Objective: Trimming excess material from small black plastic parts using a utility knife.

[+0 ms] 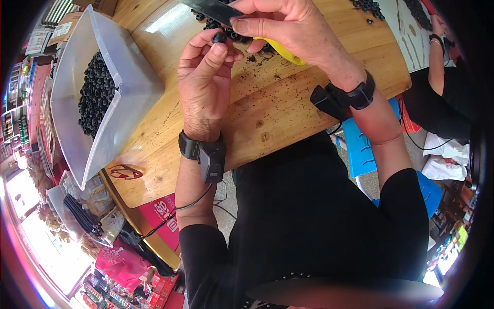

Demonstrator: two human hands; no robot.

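My left hand (205,85) pinches a small round black piece (219,37), glossy and rubber-like, between thumb and fingers above the wooden table. Wrapped round a knife (212,10) with a dark, wide blade and yellow handle is my right hand (309,38); its thumb presses by the base of the blade. The blade slants up to the left, just above the held piece, and its tip lies past the upper edge. Behind both hands lies a pile of similar black pieces (234,36), partly hidden by them. Dark crumbs are scattered below the knife handle.
A translucent plastic bin (139,77) heaped with black pieces (96,95) stands at the left. Red-framed glasses (126,172) lie near the table's (265,136) left corner. Cables hang from devices on both wrists. Beside a blue stool (357,149), another person's arm (436,67) reaches toward a pale table.
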